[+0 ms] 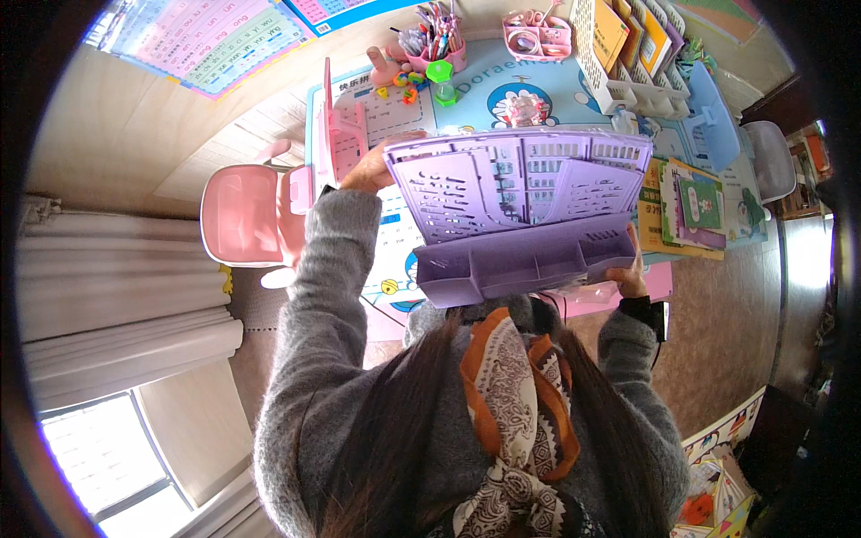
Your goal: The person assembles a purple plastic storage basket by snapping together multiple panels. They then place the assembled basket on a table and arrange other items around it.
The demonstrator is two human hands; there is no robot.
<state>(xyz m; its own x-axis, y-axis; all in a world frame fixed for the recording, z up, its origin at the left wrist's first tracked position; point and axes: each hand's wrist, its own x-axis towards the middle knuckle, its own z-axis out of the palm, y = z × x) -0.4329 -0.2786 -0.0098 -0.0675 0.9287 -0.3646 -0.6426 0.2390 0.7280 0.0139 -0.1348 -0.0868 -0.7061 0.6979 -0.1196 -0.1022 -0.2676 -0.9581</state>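
Note:
A purple plastic desktop file organizer is held up in front of me over the near part of the desk. It has slotted upright panels and a row of small compartments along its front, with nothing visible in them. My left hand grips its upper left edge, the fingers partly hidden behind the panel. Around the lower right end of the compartment row my right hand is closed, thumb at the front. Both arms are in grey knit sleeves.
The blue printed desk carries a pen holder, a green hourglass, a white file rack with books, and a stack of booklets at right. A pink chair stands left, a blue book stand far right.

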